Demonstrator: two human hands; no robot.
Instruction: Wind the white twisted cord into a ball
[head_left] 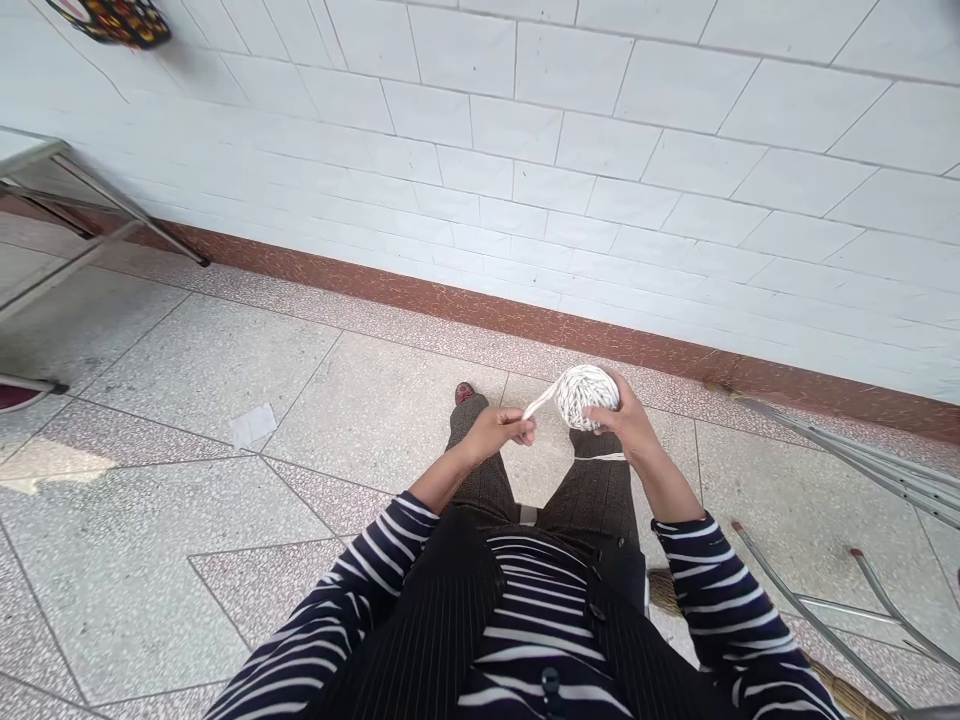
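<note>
A round ball of white cord [581, 392] is held up in front of my right thigh. My right hand [624, 415] grips it from the right side, thumb across its front. Drawn out to the left, a doubled length of the cord [546, 399] reaches my left hand [504, 432], which pinches it between thumb and fingers. Another white strand [600, 457] crosses my right trouser leg just below the ball. Where this lower strand leads is hidden.
A metal-framed table [112, 190] stands at the left by the tiled wall [540, 140]. White paper [253, 426] lies on the speckled floor [187, 400]. To the right are metal poles [847, 445], a tubular metal frame [847, 608] and straw bristles [664, 590].
</note>
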